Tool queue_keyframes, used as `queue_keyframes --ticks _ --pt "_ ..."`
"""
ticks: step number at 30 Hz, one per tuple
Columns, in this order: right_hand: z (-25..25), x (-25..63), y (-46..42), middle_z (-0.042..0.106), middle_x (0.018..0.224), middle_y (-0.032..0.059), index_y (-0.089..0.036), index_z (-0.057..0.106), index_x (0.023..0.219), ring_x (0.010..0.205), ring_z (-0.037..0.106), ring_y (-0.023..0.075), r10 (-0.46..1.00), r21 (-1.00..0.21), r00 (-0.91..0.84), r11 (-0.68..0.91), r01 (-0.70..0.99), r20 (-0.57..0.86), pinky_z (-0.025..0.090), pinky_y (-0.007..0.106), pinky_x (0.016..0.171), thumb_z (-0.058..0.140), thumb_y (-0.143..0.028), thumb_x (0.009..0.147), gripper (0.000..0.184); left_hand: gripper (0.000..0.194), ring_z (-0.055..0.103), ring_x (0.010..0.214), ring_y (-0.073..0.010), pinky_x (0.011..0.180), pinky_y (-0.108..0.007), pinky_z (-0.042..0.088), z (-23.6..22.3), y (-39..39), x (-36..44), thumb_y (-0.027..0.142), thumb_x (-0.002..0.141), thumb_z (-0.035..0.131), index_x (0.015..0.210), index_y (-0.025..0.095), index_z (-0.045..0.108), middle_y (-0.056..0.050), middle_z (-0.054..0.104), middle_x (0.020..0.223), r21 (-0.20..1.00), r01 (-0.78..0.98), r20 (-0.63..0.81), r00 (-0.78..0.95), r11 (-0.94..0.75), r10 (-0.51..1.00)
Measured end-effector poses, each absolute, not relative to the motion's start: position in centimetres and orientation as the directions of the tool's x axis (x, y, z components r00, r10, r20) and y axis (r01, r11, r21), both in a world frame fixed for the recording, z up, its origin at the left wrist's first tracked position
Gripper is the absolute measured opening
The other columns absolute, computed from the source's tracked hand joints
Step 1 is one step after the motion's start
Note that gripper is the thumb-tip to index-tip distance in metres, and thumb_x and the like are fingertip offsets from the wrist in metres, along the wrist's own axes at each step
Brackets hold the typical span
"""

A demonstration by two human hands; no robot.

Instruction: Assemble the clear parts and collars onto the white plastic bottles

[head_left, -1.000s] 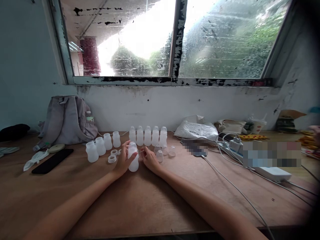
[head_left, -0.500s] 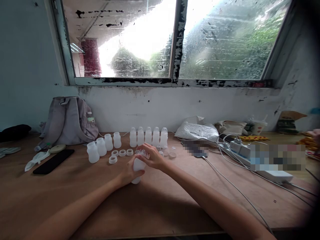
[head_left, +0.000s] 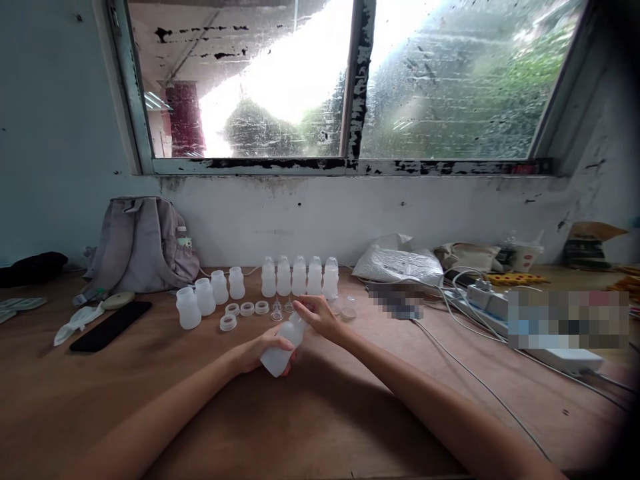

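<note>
A frosted white baby bottle (head_left: 277,358) is tilted over the table, its top leaning to the right and away from me. My left hand (head_left: 260,348) wraps round its body. At the top end, the fingers of my right hand (head_left: 320,316) are closed on the bottle and partly hide it. Just beyond lie several pale collar rings (head_left: 228,323) and clear teats (head_left: 277,311). To their left stand several open bottle bodies (head_left: 189,309). A row of bottles with clear domed caps (head_left: 299,275) stands behind my hands.
A grey backpack (head_left: 135,247) and a black phone-like slab (head_left: 111,326) lie at the left. On the right are a silvery plastic bag (head_left: 400,261), a white power strip (head_left: 565,357) and loose cables. A wall with a window rises behind the table (head_left: 210,420).
The bottle has gone from nearly upright to a clear tilt. The clear cap seen under my right hand no longer shows there, and that hand has shifted slightly right, to the bottle's top.
</note>
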State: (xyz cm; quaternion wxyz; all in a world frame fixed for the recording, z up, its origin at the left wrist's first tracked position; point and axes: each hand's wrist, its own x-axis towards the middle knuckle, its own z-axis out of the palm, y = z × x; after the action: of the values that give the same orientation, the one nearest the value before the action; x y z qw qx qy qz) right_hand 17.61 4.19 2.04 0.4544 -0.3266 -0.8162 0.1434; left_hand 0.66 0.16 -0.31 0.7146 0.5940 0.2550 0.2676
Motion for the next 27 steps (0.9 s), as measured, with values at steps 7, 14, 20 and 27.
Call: queue_keyframes --ticks 7,14,20,27 --pt "1.4 19.8 3.0 0.026 0.049 -0.0049 -0.017 0.036 0.05 0.046 0.025 0.0067 0.701 -0.569 -0.291 0.704 0.425 0.651 0.019 0.02 0.042 0.042 -0.036 0.079 0.035 0.037 0.052 0.044 -0.0118 0.041 -0.022 0.039 0.0 0.0 2.3 0.026 0.063 0.057 0.095 0.018 0.039 0.002 0.054 0.062 0.983 -0.055 -0.067 0.784 0.177 0.617" --pt "1.4 20.3 2.6 0.029 0.047 -0.0044 -0.016 0.041 0.05 0.045 0.027 0.0072 0.706 -0.562 -0.244 0.688 0.459 0.664 0.02 0.021 0.043 0.044 -0.036 0.078 0.034 0.031 0.051 0.043 -0.0112 0.041 -0.022 0.037 -0.1 -0.1 2.7 0.023 0.065 0.054 0.092 0.017 0.041 0.001 0.053 0.064 0.983 -0.07 -0.047 0.803 0.172 0.595" --pt "1.3 20.2 2.5 0.032 0.047 -0.0042 -0.016 0.04 0.05 0.046 0.031 0.0076 0.756 -0.666 -0.157 0.639 0.386 0.635 0.023 0.02 0.042 0.045 -0.034 0.075 0.031 0.037 0.053 0.046 -0.012 0.043 -0.022 0.039 -0.1 0.2 2.9 0.023 0.067 0.053 0.1 0.016 0.04 0.001 0.054 0.065 0.979 -0.083 -0.034 0.832 0.185 0.554" --pt "1.7 20.4 2.6 0.032 0.046 -0.0045 -0.017 0.037 0.047 0.046 0.03 0.008 0.755 -0.672 -0.149 0.642 0.369 0.639 0.023 0.02 0.043 0.045 -0.027 0.07 0.026 0.035 0.056 0.049 -0.0139 0.044 -0.024 0.042 -0.4 0.5 2.9 0.022 0.066 0.054 0.098 0.016 0.043 -0.001 0.055 0.067 0.973 -0.068 -0.059 0.848 0.218 0.527"
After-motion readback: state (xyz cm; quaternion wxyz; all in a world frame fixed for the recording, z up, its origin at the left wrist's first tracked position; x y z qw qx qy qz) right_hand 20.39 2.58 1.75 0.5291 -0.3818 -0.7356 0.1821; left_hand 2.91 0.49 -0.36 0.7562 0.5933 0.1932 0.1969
